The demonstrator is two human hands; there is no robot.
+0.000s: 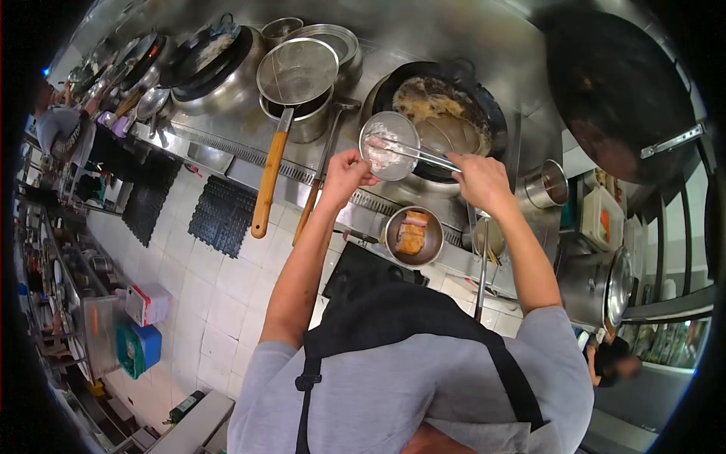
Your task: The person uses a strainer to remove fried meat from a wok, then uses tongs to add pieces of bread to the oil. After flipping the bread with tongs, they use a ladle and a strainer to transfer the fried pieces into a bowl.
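Observation:
My left hand (348, 179) pinches the rim of a small round bowl (409, 165) over the near edge of the wok. Inside lie pale pinkish pieces (376, 144) in a white, floury coating. Metal tongs (427, 157) are gripped in my right hand (482, 181), their tips reaching into the bowl. Behind it, the wok (495, 113) holds bubbling brownish oil (446, 136) with light foam on its far side. Below my hands, a steel bowl (433, 253) contains golden-brown pieces of food (412, 232).
A wire strainer (298, 72) with a long wooden handle rests over a pot (306, 129) to the left. Beside it lies a long-handled utensil (321, 163). A large dark wok (620, 91) stands at right. Other people (64, 129) (616, 359) appear at the far left and lower right.

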